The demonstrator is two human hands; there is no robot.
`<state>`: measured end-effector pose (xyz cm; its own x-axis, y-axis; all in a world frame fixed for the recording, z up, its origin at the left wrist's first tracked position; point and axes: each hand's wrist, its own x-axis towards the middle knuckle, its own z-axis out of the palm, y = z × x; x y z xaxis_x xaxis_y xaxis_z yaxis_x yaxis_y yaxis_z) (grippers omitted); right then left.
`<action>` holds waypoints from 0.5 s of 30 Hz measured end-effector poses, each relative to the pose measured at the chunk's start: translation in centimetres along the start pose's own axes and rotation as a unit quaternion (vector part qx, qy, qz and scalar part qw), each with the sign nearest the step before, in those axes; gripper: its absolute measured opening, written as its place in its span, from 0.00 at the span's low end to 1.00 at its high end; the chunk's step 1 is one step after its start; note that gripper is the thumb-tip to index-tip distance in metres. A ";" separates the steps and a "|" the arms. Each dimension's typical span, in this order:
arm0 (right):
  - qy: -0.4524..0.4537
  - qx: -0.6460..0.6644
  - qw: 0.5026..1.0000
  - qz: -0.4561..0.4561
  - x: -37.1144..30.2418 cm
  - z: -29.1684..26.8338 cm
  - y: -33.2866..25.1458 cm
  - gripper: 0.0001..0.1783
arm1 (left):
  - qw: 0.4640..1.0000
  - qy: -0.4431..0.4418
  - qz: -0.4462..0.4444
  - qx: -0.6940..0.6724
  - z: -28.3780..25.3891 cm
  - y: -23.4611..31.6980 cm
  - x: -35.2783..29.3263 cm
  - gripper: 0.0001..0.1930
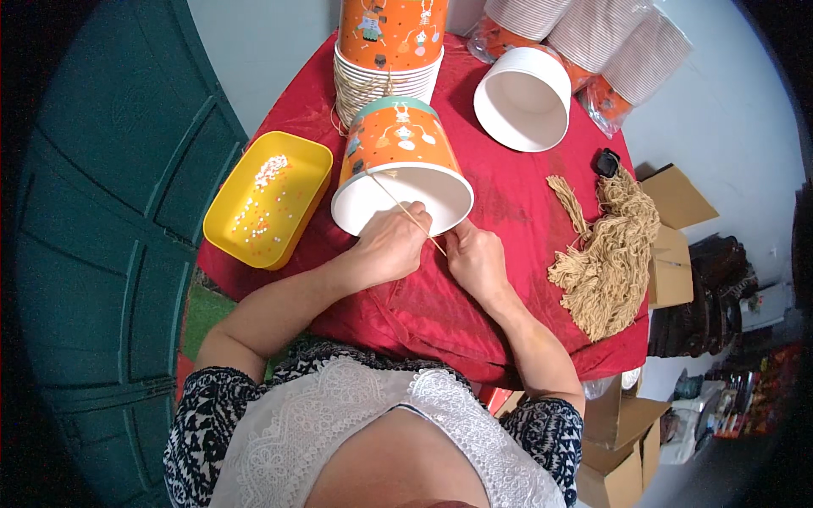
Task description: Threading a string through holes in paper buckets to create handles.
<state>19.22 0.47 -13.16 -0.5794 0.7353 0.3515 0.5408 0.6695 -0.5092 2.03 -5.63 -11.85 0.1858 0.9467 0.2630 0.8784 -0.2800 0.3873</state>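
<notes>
An orange paper bucket [406, 146] with printed figures, a teal base band and a white inside lies on its side, its mouth toward me. A thin tan cord [391, 196] starts at the upper left of its rim and slants down across the opening. My left hand [395, 241] is closed at the mouth's lower edge, with the cord running over its fingers; the fingertips are partly hidden. Close beside it, my right hand [478, 261] pinches the rim's lower right, near the cord's loose end. What lies under its fingers is hidden.
A yellow tub [298, 222] with small white and orange pieces stands left. Behind is a stack of buckets [391, 38] draped with cords. Another bucket [523, 100] lies at back right, before wrapped stacks [597, 34]. A tan cord bundle [614, 258] lies right on the red cloth [508, 190].
</notes>
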 end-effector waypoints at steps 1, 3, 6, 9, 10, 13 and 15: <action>0.002 -0.001 1.000 -0.001 -0.1 0.0 0.0 0.05 | 1.000 0.001 0.001 -0.003 -0.1 0.1 0.0 0.03; -0.003 -0.021 1.000 0.004 -0.2 0.0 0.0 0.05 | 1.000 -0.008 -0.007 0.002 -0.1 0.1 0.0 0.03; -0.017 -0.027 0.999 -0.002 0.1 -0.2 0.1 0.07 | 1.000 -0.009 -0.015 0.008 0.0 0.0 -0.2 0.03; -0.035 0.148 0.987 0.057 0.4 -1.2 -0.5 0.10 | 1.000 0.018 -0.007 0.019 0.3 -0.4 -0.5 0.03; -0.064 0.184 0.976 0.097 0.5 -1.3 -0.2 0.12 | 1.000 0.014 -0.004 0.019 0.3 -0.4 -0.5 0.03; -0.036 0.247 0.964 0.087 0.6 -1.6 -0.8 0.14 | 1.000 0.010 0.002 0.019 -0.1 -0.2 -0.4 0.04; -0.057 0.217 0.969 0.108 0.9 -1.8 -0.4 0.14 | 0.998 -0.039 -0.040 -0.003 -0.6 0.2 -0.2 0.07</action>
<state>19.53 1.03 -11.22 -0.5586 0.8201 0.1237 0.3640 0.3765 -0.8519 1.92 -5.94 -11.33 0.1488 0.9758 0.1605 0.8889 -0.2031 0.4106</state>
